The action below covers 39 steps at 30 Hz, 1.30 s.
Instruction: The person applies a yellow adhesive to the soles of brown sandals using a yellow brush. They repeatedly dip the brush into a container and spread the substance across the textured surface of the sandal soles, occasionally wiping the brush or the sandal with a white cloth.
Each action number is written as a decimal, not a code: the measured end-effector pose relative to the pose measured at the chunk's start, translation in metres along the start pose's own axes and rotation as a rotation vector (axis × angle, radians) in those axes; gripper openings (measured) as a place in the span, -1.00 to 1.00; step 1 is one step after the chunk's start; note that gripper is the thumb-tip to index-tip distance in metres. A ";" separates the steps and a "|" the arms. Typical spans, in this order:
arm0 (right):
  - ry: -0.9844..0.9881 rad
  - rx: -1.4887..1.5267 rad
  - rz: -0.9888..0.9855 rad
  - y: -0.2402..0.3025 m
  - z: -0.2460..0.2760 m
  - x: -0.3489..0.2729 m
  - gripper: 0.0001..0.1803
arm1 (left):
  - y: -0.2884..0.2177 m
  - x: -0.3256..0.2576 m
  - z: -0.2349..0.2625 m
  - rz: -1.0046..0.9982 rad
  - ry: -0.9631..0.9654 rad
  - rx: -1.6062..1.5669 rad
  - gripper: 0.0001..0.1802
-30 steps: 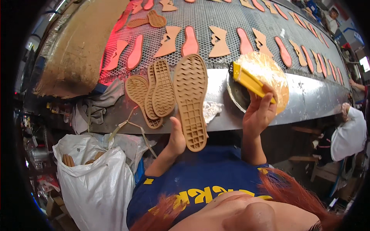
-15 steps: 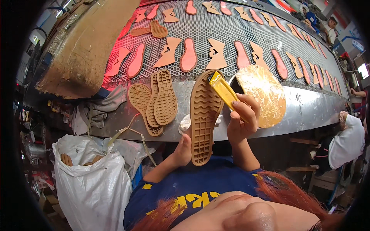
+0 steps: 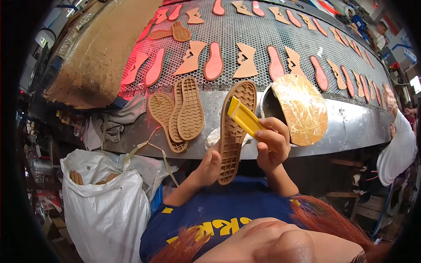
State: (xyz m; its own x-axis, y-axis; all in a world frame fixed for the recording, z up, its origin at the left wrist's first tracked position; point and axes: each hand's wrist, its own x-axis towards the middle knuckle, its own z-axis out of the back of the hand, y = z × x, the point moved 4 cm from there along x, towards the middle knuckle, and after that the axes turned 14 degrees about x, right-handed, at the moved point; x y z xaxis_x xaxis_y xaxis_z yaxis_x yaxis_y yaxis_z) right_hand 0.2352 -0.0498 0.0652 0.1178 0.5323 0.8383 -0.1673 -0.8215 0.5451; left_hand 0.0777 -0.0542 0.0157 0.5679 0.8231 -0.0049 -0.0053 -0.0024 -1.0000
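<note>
Shoe sole [image 3: 232, 131] in left hand [image 3: 209, 166]; right hand [image 3: 272, 147] presses yellow brush [image 3: 244, 116] on it.

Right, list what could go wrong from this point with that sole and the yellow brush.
1. The left hand grips the tan sole only near its lower end, so the long free end could flex or slip under the yellow brush that the right hand presses on it.
2. The stacked soles overhang the metal ledge and a nudge might drop them.

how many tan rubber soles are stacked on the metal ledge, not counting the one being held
3: a pile on the ledge, left of the held sole; top one, one beneath, one leftmost. More may be hidden.
</note>
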 end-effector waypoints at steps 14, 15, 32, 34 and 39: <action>0.287 0.101 -0.060 0.024 -0.013 -0.020 -0.68 | 0.014 0.001 0.018 0.125 -0.096 -0.427 -0.10; 0.301 0.104 -0.070 0.028 -0.014 -0.021 -0.68 | 0.012 0.002 0.019 0.137 -0.125 -0.455 -0.10; 0.453 0.351 -0.271 0.036 -0.016 -0.012 -0.71 | 0.005 0.017 0.032 0.139 -0.179 -0.646 -0.12; 0.406 0.439 -0.363 0.030 -0.014 -0.016 -0.74 | 0.006 0.018 0.032 0.152 -0.175 -0.692 -0.10; 0.303 0.613 -0.471 0.010 -0.009 -0.019 -0.77 | 0.006 0.019 0.032 0.176 -0.165 -0.730 -0.12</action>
State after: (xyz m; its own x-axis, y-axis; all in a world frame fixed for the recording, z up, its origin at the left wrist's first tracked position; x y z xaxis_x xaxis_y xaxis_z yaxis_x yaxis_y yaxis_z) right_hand 0.2219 -0.0666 0.0548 -0.2412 0.8084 0.5370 0.4070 -0.4181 0.8121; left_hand 0.0625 -0.0202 0.0093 0.4786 0.8498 -0.2208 0.4931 -0.4682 -0.7332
